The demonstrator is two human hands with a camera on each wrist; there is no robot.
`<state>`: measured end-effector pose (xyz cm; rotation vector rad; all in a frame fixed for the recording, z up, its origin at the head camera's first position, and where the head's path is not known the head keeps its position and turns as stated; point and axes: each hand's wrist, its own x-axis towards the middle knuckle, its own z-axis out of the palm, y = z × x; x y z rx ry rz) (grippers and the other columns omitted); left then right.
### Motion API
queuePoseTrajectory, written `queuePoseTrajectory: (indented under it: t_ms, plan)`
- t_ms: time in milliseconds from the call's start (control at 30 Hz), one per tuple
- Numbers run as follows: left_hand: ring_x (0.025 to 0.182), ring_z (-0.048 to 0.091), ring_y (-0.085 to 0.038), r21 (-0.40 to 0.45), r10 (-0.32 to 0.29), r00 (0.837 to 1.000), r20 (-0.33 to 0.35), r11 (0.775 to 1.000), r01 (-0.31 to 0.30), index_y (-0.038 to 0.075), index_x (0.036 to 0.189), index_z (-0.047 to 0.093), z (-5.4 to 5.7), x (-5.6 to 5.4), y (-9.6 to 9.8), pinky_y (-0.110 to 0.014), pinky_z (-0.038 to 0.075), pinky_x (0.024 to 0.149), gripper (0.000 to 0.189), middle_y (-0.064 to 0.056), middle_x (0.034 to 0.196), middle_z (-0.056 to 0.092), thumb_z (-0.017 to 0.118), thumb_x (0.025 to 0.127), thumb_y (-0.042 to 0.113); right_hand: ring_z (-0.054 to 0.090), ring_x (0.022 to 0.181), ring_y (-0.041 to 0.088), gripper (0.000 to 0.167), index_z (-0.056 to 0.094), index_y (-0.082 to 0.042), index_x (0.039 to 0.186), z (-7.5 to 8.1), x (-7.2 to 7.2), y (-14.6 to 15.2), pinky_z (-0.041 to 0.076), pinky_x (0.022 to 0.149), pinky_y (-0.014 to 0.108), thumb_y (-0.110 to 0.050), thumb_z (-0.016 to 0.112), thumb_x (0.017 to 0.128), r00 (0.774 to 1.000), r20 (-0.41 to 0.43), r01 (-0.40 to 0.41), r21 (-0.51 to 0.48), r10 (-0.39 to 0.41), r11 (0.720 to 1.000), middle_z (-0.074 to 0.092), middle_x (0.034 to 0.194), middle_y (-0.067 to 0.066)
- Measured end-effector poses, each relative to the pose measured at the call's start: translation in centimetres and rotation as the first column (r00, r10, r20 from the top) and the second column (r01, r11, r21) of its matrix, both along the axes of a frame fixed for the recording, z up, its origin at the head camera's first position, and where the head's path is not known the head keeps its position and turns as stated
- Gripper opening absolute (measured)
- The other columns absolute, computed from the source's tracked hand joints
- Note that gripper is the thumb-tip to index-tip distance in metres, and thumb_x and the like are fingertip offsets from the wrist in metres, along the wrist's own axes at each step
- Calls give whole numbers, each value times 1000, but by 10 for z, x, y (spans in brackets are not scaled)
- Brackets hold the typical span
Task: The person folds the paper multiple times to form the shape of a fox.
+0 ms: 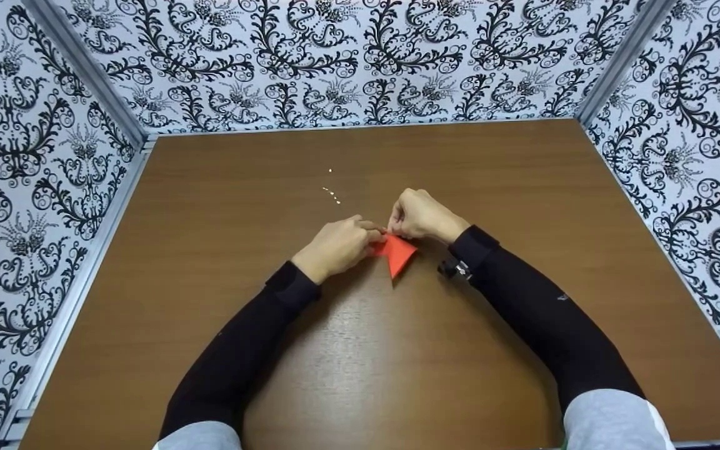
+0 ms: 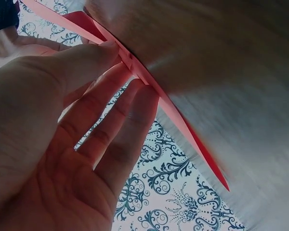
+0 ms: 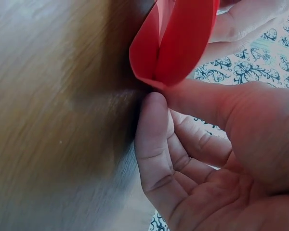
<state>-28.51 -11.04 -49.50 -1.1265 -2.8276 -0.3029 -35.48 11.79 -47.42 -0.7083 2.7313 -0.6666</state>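
Observation:
A folded piece of red paper (image 1: 401, 255) is held between both hands over the middle of the table, one pointed end toward the person. My left hand (image 1: 342, 245) grips its left part. In the left wrist view the thumb lies on one side of the folded paper (image 2: 183, 127) and the fingertips on the other. My right hand (image 1: 424, 215) is at the paper's far corner. The right wrist view shows its thumb and index finger pinching the corner below an open, curved fold of the paper (image 3: 185, 43).
The brown wooden table (image 1: 241, 387) spreads around the hands. Several small white specks (image 1: 331, 192) show on it beyond the left hand. Patterned black-and-white walls (image 1: 310, 62) stand at the back and sides. A small black device (image 1: 454, 269) sits at the right wrist.

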Motion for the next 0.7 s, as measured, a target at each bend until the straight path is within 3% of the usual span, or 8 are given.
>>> queuePoseTrajectory:
  t_ms: [300, 533, 700]
  plan:
    - [133, 79, -30, 14, -9, 1000, -19, 1000, 9, 13, 131, 88, 0, 0, 1, -49, 68, 110, 26, -3, 145, 84, 84, 106, 16, 74, 85, 17, 10, 94, -12, 94, 1, 3, -1, 55, 77, 27, -8, 86, 98, 1000, -15, -3, 1, 3, 1000, 90, 94, 4]
    - [134, 79, -30, 30, -10, 1000, -14, 999, 10, 12, 129, 88, 1, 1, 2, -50, 63, 120, 23, -4, 145, 84, 83, 107, 16, 74, 83, 17, 13, 94, -13, 94, 1, 4, -1, 55, 77, 27, -6, 83, 96, 999, -33, -14, -5, 13, 1000, 90, 95, 4]
    - [127, 78, -35, 32, -1, 1000, -12, 999, 2, 14, 131, 88, 2, 3, 2, -51, 71, 101, 23, -5, 144, 84, 82, 109, 16, 71, 81, 18, 16, 94, -12, 92, 1, 3, -1, 52, 73, 26, -4, 80, 96, 999, -37, -25, 20, 26, 999, 90, 94, 5]
